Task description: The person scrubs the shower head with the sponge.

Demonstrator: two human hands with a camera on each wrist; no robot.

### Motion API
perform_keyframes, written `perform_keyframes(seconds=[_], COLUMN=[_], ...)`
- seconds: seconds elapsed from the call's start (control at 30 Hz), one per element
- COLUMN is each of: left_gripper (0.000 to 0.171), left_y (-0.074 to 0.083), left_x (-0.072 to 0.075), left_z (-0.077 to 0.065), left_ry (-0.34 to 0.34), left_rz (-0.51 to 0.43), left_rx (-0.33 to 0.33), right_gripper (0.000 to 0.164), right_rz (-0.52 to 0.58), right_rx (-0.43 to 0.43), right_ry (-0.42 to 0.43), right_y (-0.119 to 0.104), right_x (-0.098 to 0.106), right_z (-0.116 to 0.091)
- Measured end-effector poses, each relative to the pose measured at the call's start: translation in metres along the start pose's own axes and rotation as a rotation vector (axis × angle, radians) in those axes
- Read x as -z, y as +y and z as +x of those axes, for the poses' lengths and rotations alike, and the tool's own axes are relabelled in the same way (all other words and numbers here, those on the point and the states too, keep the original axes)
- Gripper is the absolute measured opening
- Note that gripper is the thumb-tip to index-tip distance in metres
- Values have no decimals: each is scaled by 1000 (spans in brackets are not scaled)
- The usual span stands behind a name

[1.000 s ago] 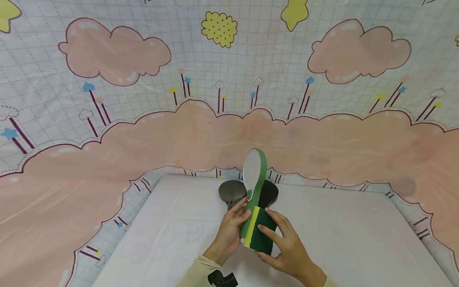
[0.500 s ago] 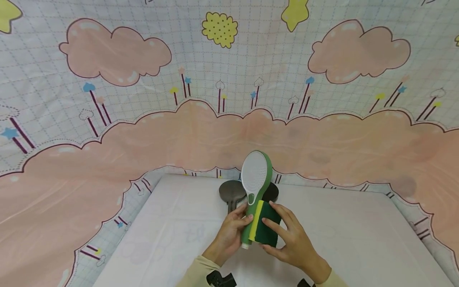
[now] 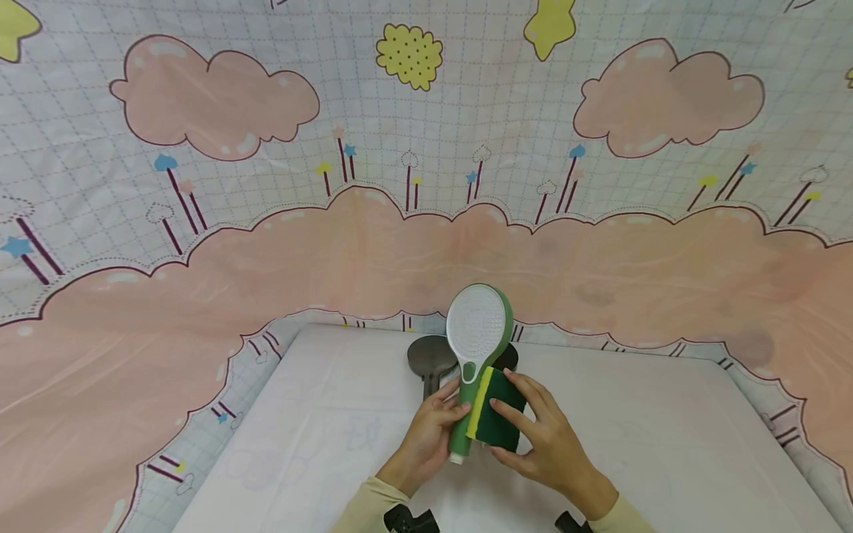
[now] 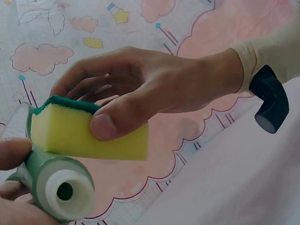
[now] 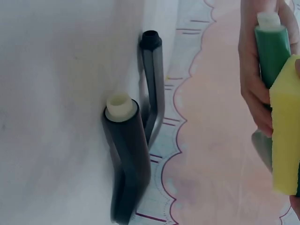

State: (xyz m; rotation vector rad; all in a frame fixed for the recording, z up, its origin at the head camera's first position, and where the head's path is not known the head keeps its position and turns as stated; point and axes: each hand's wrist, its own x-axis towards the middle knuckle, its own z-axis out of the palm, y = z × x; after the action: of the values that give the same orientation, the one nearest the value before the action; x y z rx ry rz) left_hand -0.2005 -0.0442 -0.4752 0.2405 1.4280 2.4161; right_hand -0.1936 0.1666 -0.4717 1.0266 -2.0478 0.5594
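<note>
My left hand (image 3: 421,435) grips the green handle of a shower head (image 3: 476,326), its white dotted spray face turned up toward me. A white hollow connector end (image 4: 84,197) shows large at the base of that handle in the left wrist view. Between thumb and fingertips, my right hand (image 3: 558,453) pinches a sponge (image 3: 494,431) with a yellow side and a dark green scouring side. The sponge's yellow side (image 5: 285,136) lies along the right of the green handle, just under the head.
Behind the hands, a dark grey shower head (image 3: 429,355) lies on the white table (image 3: 300,429). A second, black one (image 3: 509,358) is partly hidden by the green head. Patterned cloth (image 3: 373,259) hangs beyond the table's far edge.
The green shower head has turned, so its spray face shows more fully. The sponge and right hand have shifted slightly up and right along the handle.
</note>
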Motion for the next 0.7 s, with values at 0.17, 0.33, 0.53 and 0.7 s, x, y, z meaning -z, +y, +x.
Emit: perform_keyframes(seconds=[0.17, 0.33, 0.53, 0.7], left_gripper=[65, 65, 65, 67], left_y=[3, 5, 5, 5], left_x=[2, 1, 2, 3], left_z=[0, -1, -1, -2], left_ry=[-8, 14, 38, 29], left_rz=[-1, 3, -3, 1], left_rx=[-20, -28, -31, -37], right_gripper=[53, 52, 51, 51], right_rz=[18, 50, 47, 31], right_rx=[25, 46, 70, 74], right_ry=[12, 15, 12, 8], right_y=[-7, -14, -17, -14], right_x=[-3, -4, -4, -3], right_z=[-1, -2, -2, 0])
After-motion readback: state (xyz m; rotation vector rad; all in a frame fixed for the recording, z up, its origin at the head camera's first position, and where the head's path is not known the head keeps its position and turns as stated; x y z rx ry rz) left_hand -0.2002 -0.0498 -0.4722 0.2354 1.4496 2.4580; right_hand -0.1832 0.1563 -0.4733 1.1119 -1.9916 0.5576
